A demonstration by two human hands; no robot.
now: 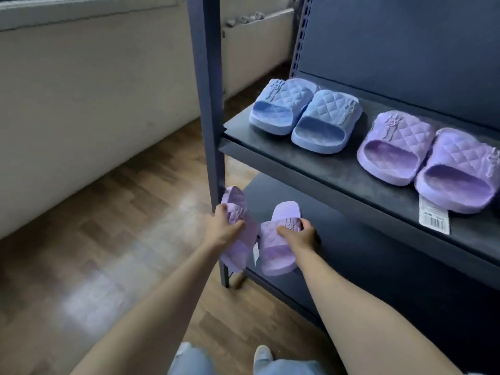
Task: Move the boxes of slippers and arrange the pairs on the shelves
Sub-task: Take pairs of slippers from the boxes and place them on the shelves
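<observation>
1. six slippers show in all: two blue, four purple.
2. the blue pair (304,115) sits at the far left of the upper shelf (338,182), the two slippers touching side by side, open ends facing near.
3. one purple pair (430,161) sits to the right of the blue pair on the same shelf, apart from it, also side by side and touching; a white barcode tag (434,219) lies at the near edge of the shelf just below the right slipper.
4. the lower shelf (378,255) holds one purple slipper, the right slipper (281,246), lying near its left front corner, toe end pointing far.
5. the right hand (297,235) grips that slipper across its quilted strap, fingers closed over the top, thumb on the near side.
6. the left hand (224,226) is clamped on the other purple slipper, the left slipper (238,228), which is tilted on edge just beside the dark upright post (209,104); whether it touches the shelf cannot be told.
7. a small white tag (255,254) hangs between the two held slippers.
8. two bare forearms reach in from the near edge, over a wooden floor (94,239).
</observation>
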